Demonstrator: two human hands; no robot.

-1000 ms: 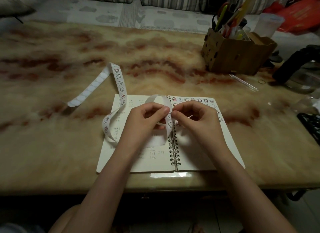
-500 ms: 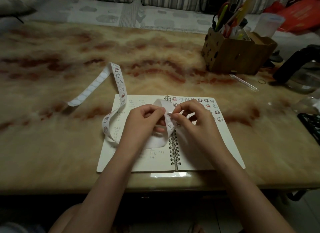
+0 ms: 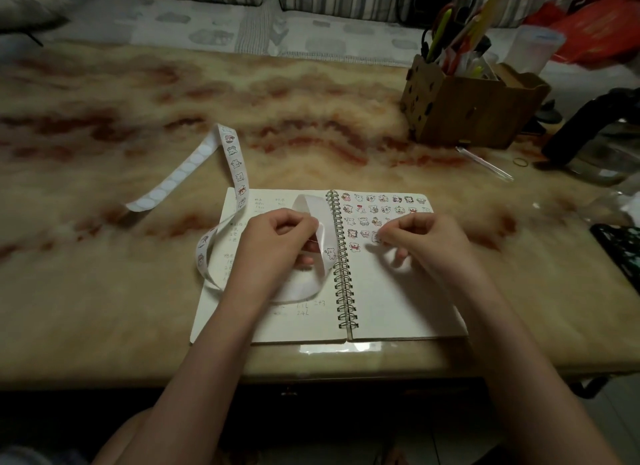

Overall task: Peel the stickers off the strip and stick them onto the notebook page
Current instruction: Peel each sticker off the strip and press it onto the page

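Both hands over notebook [image 3: 398, 309]: L hand [image 3: 277, 243] fingers curled, gripping sticker strip [image 3: 313, 205] looped round them; R hand [image 3: 426, 243] thumb+index pinch a sticker [image 3: 376, 238] at fingertips, touching R page, stuck rows [image 3: 381, 200] just beyond

Left hand [image 3: 277, 236]: bare, slim fingers, rounded knuckles. Right hand [image 3: 422, 238]: bare likewise, similar build; nails too small to judge.

Left forearm [image 3: 207, 343], behind left hand: bare from wrist to lower frame edge, slender, widening toward elbow. Right forearm [image 3: 512, 343], behind right hand: bare in same way, same shape.

Bare knee [image 3: 128, 440] beneath left forearm, well back from hand, in deep shadow.

Grey-blue cloth patch [image 3: 17, 459] farther left of knee; whether it is a garment, cannot tell.
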